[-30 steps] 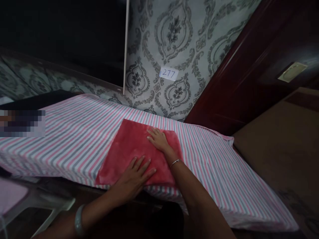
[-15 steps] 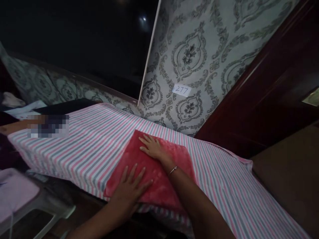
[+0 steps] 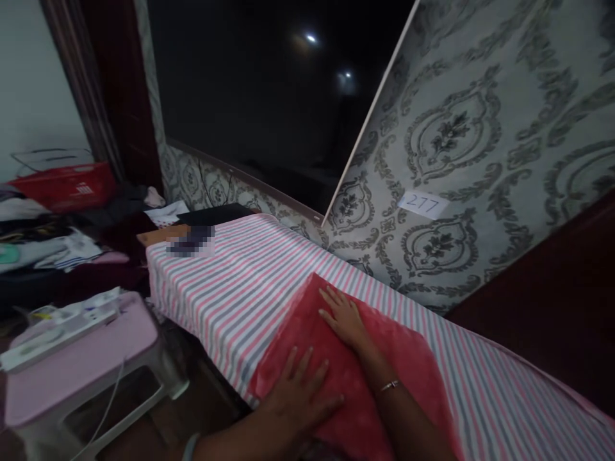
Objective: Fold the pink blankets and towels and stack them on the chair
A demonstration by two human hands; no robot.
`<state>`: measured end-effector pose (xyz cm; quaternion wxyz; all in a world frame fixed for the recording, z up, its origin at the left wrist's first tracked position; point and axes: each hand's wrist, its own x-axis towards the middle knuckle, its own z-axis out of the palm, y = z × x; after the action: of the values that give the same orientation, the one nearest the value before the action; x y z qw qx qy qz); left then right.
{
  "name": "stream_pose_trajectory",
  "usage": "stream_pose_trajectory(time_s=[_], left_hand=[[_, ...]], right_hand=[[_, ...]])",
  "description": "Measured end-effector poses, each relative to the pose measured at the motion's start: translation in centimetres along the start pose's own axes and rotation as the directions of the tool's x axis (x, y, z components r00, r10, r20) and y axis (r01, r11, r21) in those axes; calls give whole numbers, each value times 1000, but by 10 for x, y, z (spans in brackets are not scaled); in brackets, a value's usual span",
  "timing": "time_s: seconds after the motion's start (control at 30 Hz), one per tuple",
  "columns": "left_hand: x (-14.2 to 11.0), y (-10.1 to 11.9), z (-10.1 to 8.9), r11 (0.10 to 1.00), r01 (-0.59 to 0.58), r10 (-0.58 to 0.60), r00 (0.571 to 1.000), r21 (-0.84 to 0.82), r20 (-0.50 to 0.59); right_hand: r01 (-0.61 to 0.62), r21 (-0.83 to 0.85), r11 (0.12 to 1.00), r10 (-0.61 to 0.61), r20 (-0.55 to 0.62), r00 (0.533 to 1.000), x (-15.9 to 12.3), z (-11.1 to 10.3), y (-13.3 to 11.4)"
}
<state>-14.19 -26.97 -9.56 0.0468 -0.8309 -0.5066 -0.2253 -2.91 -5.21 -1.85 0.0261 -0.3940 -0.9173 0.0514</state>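
A red fleecy cloth (image 3: 408, 378) lies folded on a surface covered with a pink, grey and white striped sheet (image 3: 240, 288). My left hand (image 3: 298, 400) rests flat on the cloth's near edge, fingers spread. My right hand (image 3: 342, 315) lies flat on the cloth's far part, fingers stretched out, a thin bracelet on its wrist. Neither hand holds anything.
A pink plastic stool (image 3: 81, 358) stands at the left with a white power strip (image 3: 57, 323) on it. Piled clothes and a red basket (image 3: 62, 186) sit further left. A patterned wall with a paper label (image 3: 423, 205) and a dark window (image 3: 269, 89) are behind.
The view has swung left, showing the stool and clutter. Both hands stay flat on the red cloth, which now sits lower right in view.
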Motion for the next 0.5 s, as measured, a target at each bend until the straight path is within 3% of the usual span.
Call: stream_pose_trajectory(time_s=[0.13, 0.27, 0.4, 0.5], left_hand=[[1, 2, -27, 994, 29, -15, 992, -108, 129], [12, -4, -67, 968, -3, 61, 973, -249, 223], [62, -18, -97, 966, -47, 109, 965, -253, 238], [112, -34, -100, 979, -15, 61, 973, -204, 224]], right_hand=[[-76, -32, 997, 74, -43, 996, -12, -8, 3], [-158, -47, 986, 146, -192, 970, -58, -8, 40], [-232, -32, 972, 211, -312, 927, -121, 7, 90], [-370, 0, 929, 348, -339, 874, -154, 21, 107]])
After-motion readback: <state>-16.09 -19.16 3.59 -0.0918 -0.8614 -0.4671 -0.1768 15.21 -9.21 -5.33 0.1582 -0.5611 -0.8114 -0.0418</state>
